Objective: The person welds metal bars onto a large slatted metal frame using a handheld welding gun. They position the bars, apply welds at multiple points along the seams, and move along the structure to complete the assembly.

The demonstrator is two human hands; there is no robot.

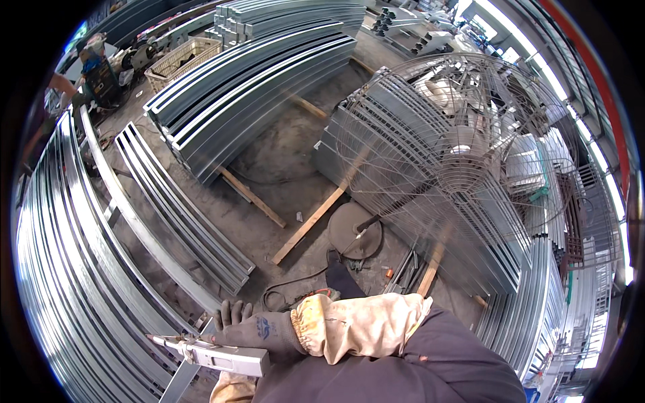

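Hidden or unclear: the hand under the pale elongated metal tool point(213, 356) is almost wholly covered by it; only a tan cuff shows at the lower edge, so which hand it is, and its grip, cannot be told. The tool's pointed tip lies to the left, above a slim galvanised steel bar point(180, 379) cut off by the lower edge.

Gloved hand point(252, 330): dark grey knit glove, fingers spread and slightly apart, lying flat just above the tool, with nothing clamped in it; whether it touches the tool is uncertain. A cream, stained leather sleeve point(363, 326) runs rightward from it across dark trousers.

Beyond the hand: stacks of long grey galvanised steel channels point(235, 87), curved by the lens, resting on wooden battens point(316, 215). Up and right: large round wire-caged pedestal fan point(463, 161) with a disc base point(355, 230). Far upper left: a cream plastic mesh basket point(183, 60).

Surface: dusty grey concrete workshop floor point(282, 154).
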